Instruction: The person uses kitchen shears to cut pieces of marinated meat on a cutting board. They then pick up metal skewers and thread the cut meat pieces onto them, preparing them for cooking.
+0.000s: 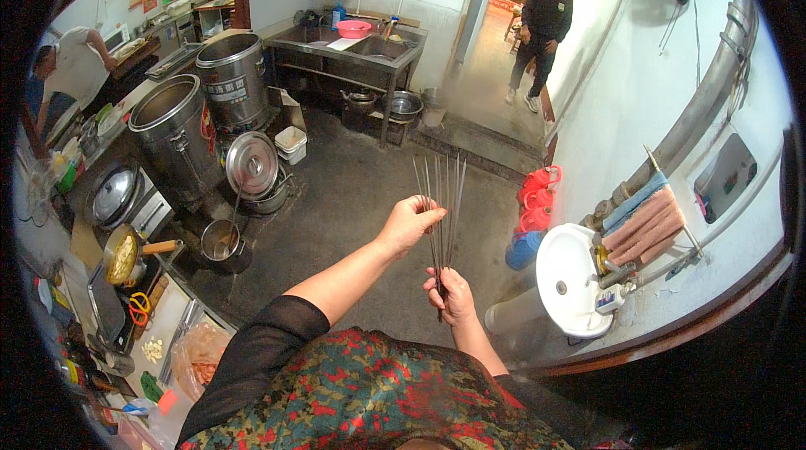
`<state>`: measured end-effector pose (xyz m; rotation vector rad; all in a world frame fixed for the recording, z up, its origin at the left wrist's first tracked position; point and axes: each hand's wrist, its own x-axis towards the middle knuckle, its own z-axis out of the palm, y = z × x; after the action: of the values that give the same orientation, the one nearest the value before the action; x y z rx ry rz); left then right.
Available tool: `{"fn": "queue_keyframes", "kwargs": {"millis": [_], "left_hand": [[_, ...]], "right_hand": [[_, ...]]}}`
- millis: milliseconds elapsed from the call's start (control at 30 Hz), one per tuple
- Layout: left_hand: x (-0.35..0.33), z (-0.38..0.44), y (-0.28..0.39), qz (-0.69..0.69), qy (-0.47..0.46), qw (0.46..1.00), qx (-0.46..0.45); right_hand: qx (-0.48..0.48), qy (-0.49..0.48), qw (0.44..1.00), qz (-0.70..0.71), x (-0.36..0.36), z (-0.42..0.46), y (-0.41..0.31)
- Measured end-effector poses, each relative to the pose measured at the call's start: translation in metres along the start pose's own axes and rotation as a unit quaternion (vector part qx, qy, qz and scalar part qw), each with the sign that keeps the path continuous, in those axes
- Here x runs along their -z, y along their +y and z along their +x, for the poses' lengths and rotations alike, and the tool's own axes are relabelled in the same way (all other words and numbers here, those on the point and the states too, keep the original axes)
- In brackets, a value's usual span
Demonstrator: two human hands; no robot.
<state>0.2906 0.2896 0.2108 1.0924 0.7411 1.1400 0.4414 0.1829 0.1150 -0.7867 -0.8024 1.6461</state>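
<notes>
A fanned bundle of long, thin metal skewers [448,198] stands roughly upright before me, over the dark floor. My right hand [452,296] is closed round their gathered lower ends. Higher up, my left hand [412,223] has its thumb and fingers at the left side of the fan, pinching one or more of the skewers; how many cannot be told. The upper ends spread apart above both hands.
At left, a counter holds a pan of food [124,256], orange-handled scissors [140,309] and a plastic bag [195,359]. Large steel barrels [165,103] and a pot [221,240] stand beyond. A washbasin [560,286] and red thermoses [536,199] are right. One person [544,22] is in the doorway, another [79,66] far left.
</notes>
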Motion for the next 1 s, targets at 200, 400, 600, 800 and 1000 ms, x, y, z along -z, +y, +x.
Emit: {"fn": "queue_keyframes", "kwargs": {"millis": [200, 400, 600, 800, 1000], "left_hand": [[-0.001, -0.004, 0.002, -0.007, 0.008, 1.000, 0.004], [-0.001, -0.006, 0.003, 0.003, 0.007, 1.000, 0.009], [-0.001, -0.006, -0.002, -0.010, 0.014, 1.000, -0.008], [-0.008, -0.003, -0.004, 0.001, 0.012, 1.000, -0.026], [-0.002, 0.002, -0.020, 0.022, 0.062, 0.997, -0.049]], "right_hand": [[0.001, 0.007, 1.000, -0.009, -0.005, -0.002, -0.003], [-0.002, 0.004, 1.000, -0.010, -0.002, -0.002, -0.002], [-0.005, 0.000, 1.000, -0.014, -0.005, -0.004, -0.004], [-0.012, -0.001, 1.000, -0.024, -0.004, -0.003, -0.001], [-0.020, 0.019, 0.998, -0.049, -0.008, -0.001, 0.005]]}}
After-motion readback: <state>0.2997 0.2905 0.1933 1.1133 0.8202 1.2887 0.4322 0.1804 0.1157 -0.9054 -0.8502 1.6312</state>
